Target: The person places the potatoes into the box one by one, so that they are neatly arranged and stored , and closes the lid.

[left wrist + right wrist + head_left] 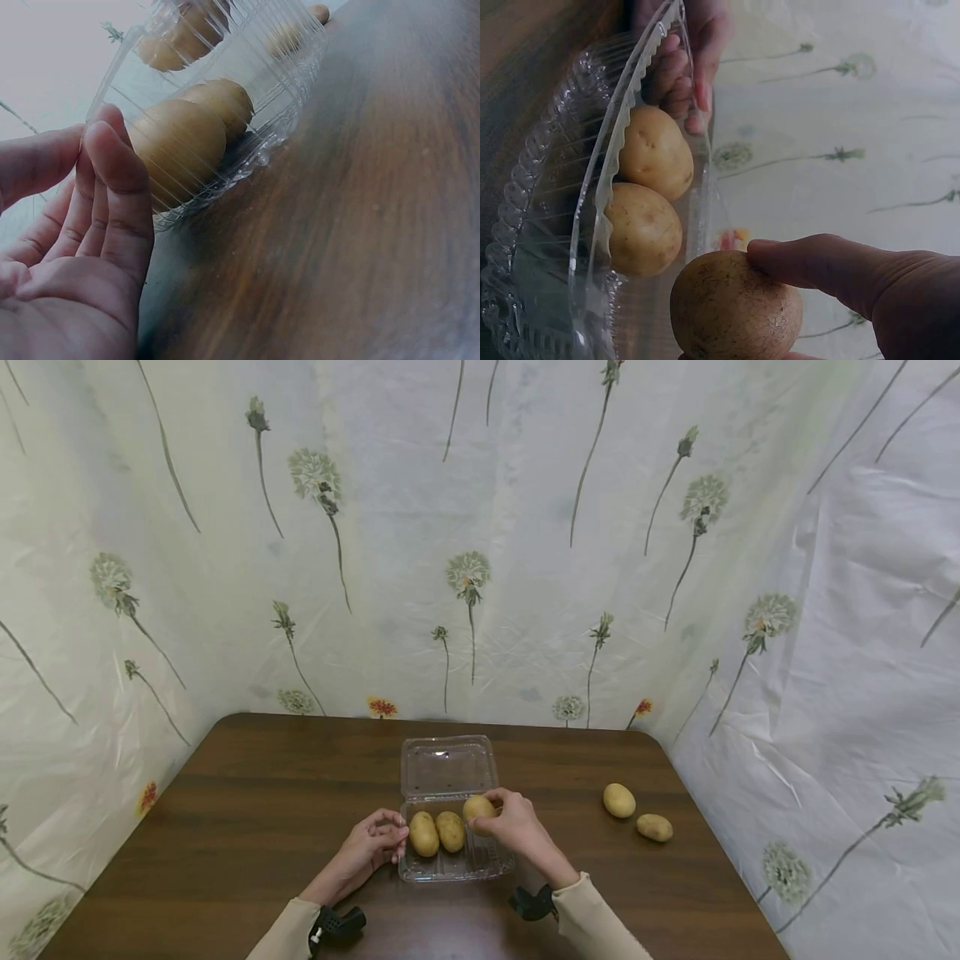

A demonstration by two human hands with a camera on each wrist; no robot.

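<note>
A clear plastic clamshell box (491, 862) lies with its lid (448, 768) folded back on the brown table. Two potatoes, one at the left wall (423, 835) and one beside it (451, 832), sit inside. My left hand (369, 847) pinches the box's left rim between thumb and fingers, as the left wrist view also shows. Above the right part of the box, my right hand (517, 827) holds a third potato (735, 306) between thumb and fingers. In the right wrist view that potato is apart from the other two.
Two more potatoes, a rounder one (618, 800) and a longer one (655, 827), lie on the table (300, 777) to the right. A pale curtain (390, 552) with dandelion prints surrounds the table's back and sides.
</note>
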